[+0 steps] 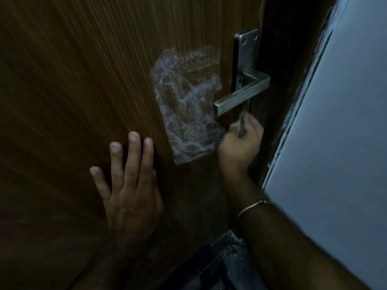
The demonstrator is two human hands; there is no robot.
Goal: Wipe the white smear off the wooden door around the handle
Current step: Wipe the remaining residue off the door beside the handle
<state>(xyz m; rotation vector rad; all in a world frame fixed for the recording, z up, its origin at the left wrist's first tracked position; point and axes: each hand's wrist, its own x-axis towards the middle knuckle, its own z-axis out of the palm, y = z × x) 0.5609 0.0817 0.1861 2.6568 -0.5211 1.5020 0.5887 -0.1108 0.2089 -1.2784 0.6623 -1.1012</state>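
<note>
A white foamy smear (186,105) covers the brown wooden door (83,80) just left of the metal lever handle (243,97) and its plate (246,53). My left hand (127,185) lies flat on the door below and left of the smear, fingers spread, holding nothing. My right hand (238,143) is blurred, fisted just under the lever at the smear's lower right edge. It grips a small dark thing (241,127) that I cannot identify. The smear looks streaked next to that hand.
The dark door edge and frame (278,101) run down the right of the handle. A pale grey wall (345,143) fills the right side. Dark speckled floor (228,252) shows at the bottom. A thin bangle (251,208) circles my right wrist.
</note>
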